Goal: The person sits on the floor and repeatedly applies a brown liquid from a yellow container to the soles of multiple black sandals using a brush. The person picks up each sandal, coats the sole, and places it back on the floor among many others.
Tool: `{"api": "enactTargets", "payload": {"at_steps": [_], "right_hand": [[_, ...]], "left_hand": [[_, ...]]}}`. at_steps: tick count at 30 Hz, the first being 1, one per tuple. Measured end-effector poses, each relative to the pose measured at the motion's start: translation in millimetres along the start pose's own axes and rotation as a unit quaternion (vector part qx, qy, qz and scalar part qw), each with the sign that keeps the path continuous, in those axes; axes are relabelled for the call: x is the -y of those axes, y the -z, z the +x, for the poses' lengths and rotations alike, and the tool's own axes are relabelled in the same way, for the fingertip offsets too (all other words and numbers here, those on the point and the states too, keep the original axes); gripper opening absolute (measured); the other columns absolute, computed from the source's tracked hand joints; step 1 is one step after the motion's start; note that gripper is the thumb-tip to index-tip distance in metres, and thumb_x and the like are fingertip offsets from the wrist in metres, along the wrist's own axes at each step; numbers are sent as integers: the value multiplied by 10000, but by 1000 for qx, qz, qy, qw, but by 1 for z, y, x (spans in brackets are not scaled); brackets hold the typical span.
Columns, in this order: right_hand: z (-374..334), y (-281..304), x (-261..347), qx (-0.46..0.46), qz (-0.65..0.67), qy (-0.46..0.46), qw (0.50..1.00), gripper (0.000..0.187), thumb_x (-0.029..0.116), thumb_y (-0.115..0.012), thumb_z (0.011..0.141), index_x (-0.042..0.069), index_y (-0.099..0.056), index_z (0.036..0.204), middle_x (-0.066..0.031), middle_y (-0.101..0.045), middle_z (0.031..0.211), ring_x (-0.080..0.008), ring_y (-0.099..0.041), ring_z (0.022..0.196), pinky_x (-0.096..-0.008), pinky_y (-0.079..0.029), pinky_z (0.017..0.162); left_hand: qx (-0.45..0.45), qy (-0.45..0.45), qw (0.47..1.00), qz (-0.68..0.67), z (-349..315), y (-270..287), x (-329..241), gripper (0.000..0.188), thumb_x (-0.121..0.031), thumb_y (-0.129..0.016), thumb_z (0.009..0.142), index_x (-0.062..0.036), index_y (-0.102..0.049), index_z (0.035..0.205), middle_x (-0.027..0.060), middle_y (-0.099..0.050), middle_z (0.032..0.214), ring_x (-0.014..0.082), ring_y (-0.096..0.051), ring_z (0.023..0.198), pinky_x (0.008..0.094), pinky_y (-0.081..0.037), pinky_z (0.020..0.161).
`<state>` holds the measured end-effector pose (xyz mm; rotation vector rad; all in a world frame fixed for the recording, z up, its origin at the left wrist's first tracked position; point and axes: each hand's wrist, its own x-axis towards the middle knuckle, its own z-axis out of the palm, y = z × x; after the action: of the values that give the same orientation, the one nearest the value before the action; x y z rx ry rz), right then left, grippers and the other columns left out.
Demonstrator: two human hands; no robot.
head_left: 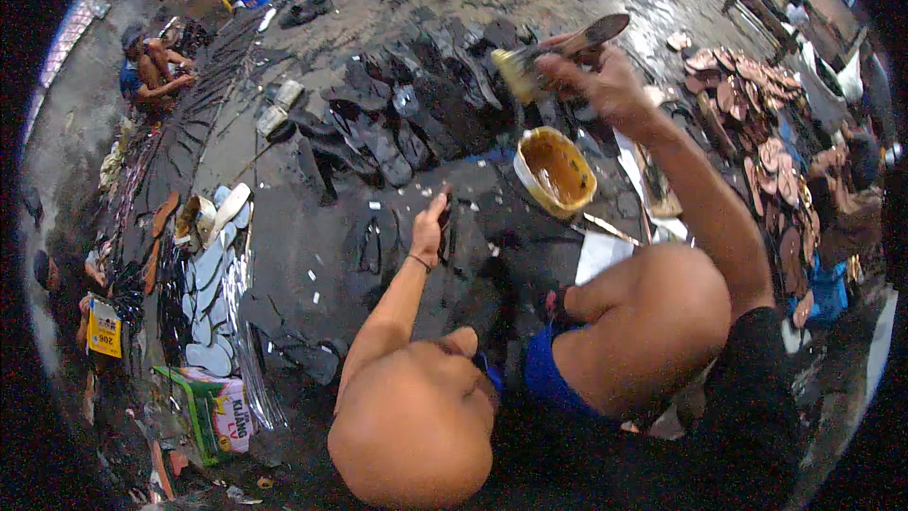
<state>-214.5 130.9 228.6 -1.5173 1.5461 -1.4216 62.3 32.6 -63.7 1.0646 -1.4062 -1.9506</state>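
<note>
Raised at the upper right, my right hand (610,90) is closed round a paintbrush (516,74) with pale yellow bristles. A dark, rounded piece (605,30) sticks out past its fingers; whether it is the brush's handle end I cannot tell. Below it stands a yellowish tub (546,201) with amber residue inside. My left hand (428,232) hangs low over the dark ground, fingers closed beside a thin dark edge that I cannot make out. Past both hands lie many black sandal soles (383,147), overlapping in rows.
Stacked grey soles (210,289) lie to the left, beside a green-and-white box (213,412). Brown soles (776,170) are heaped at the right. A white sheet (603,254) lies by my knee. People sit at the far left (149,71) and right edge (842,180).
</note>
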Motion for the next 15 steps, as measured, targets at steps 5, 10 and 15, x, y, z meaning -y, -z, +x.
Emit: {"api": "enactTargets", "payload": {"at_steps": [5,10,15], "right_hand": [[14,-88,-42,-61,35,167,983,238,118,-764,881,48,-668,1087,-51,-710,961,-131,-662,898,-291,-528,816],[27,-109,-83,-62,29,57,996,221,93,-745,877,20,-660,1067,-78,-720,938,-141,-683,872,-302,-533,812],[23,-123,-93,-15,111,116,987,212,84,-747,869,22,-669,1056,-93,-718,912,-173,-692,847,-326,-540,766]], "left_hand": [[47,-77,950,-299,-14,-37,-138,434,-379,-436,1049,-46,-603,1272,94,-684,1171,237,-683,962,374,-566,836],[-2,-48,937,-346,6,-44,-130,415,-357,-407,1065,-56,-592,1283,74,-686,1074,218,-676,913,366,-565,804],[-116,-49,965,-231,22,-37,-82,385,-351,-466,1057,-60,-593,1276,57,-677,1032,182,-663,878,340,-557,764]]}}
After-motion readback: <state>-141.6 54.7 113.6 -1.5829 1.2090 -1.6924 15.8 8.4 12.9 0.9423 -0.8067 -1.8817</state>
